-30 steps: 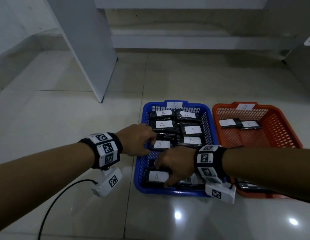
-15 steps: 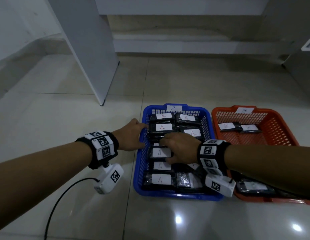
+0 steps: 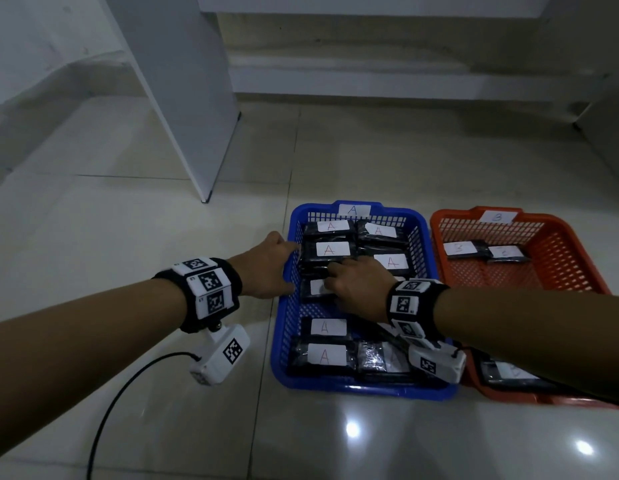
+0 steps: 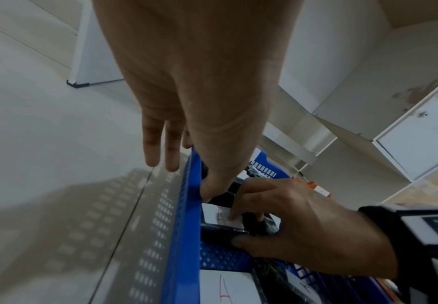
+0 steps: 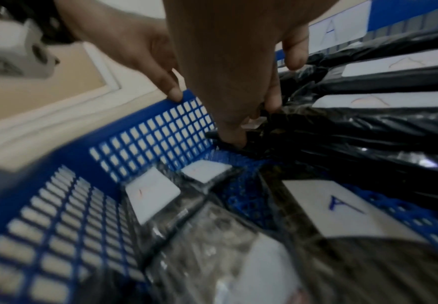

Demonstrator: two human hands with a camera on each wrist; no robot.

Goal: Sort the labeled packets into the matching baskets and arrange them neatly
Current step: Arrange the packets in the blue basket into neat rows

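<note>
Black wristbands [image 3: 204,292], white coded tags, white wrist cameras [image 3: 220,355], black cable [image 3: 128,386].

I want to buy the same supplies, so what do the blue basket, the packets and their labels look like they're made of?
Blue basket: moulded plastic, judging by its uniform colour and grid-perforated walls. Packets: wrapped in thin glossy black film, probably plastic, since it crinkles and catches the light; contents hidden. Labels: matte white rectangles, likely paper, with a handwritten A.

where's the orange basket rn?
In the head view the orange basket sits on the floor at right, right beside the blue basket, with the right forearm crossing over its near end.
</note>
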